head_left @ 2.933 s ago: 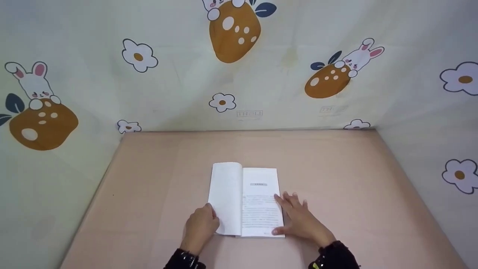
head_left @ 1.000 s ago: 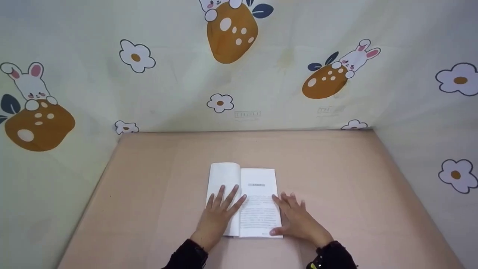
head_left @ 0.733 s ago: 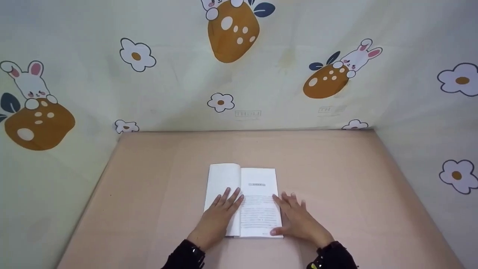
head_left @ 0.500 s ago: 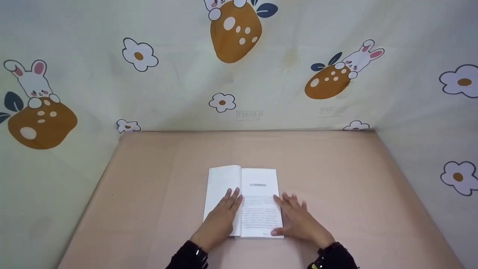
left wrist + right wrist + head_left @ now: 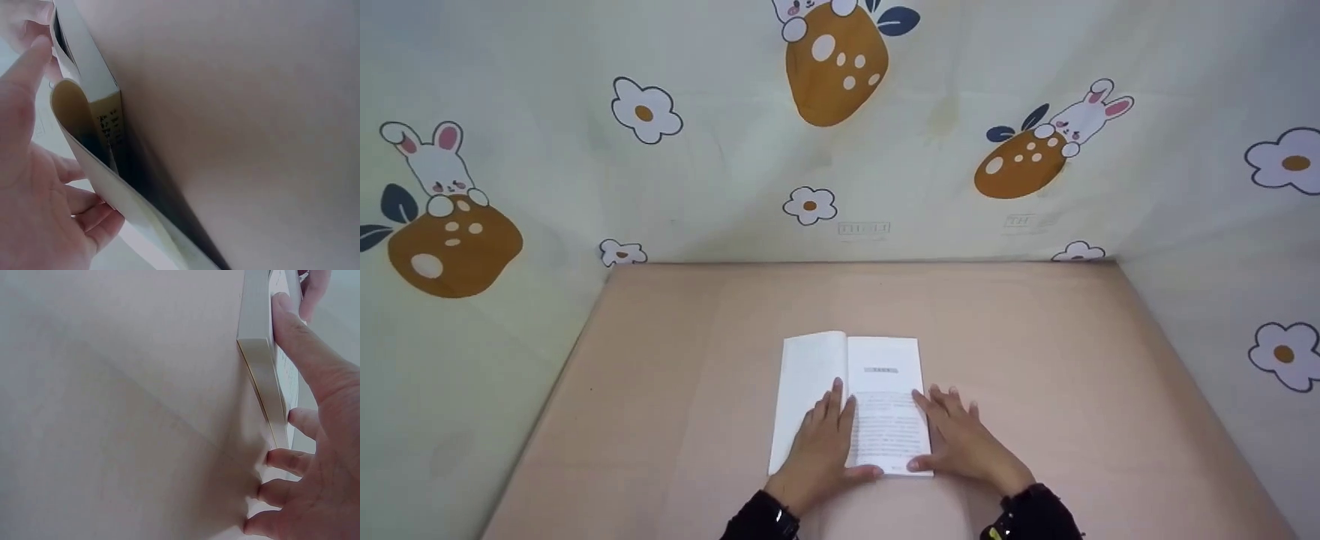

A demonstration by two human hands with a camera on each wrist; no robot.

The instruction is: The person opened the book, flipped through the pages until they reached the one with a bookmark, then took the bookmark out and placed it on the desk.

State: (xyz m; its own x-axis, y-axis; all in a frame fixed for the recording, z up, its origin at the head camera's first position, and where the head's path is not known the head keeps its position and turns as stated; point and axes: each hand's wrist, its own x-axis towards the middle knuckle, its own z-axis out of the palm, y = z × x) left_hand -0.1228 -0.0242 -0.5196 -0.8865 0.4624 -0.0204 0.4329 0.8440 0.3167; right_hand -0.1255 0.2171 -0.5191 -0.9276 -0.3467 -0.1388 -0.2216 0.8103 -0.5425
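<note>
Lying open on the bench (image 5: 997,315), the book (image 5: 810,375) is pressed by a straight-fingered left hand (image 5: 819,457) and spread right hand (image 5: 964,442), pages (image 5: 889,431) probably floppy, so best gripped by the thick right edge (image 5: 265,377).

left hand (image 5: 819,448) hides part of an open book (image 5: 877,409), print (image 5: 891,426) too small to read; desk (image 5: 660,390) cut off at near edge.

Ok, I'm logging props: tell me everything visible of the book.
The book lies open on the table, pages white. The right page bears a grey heading and print too small to read; the left page looks blank where visible. The left side lifts over a yellowish spine with dark marks. The left hand rests across the fold; the right hand touches the right page.
</note>
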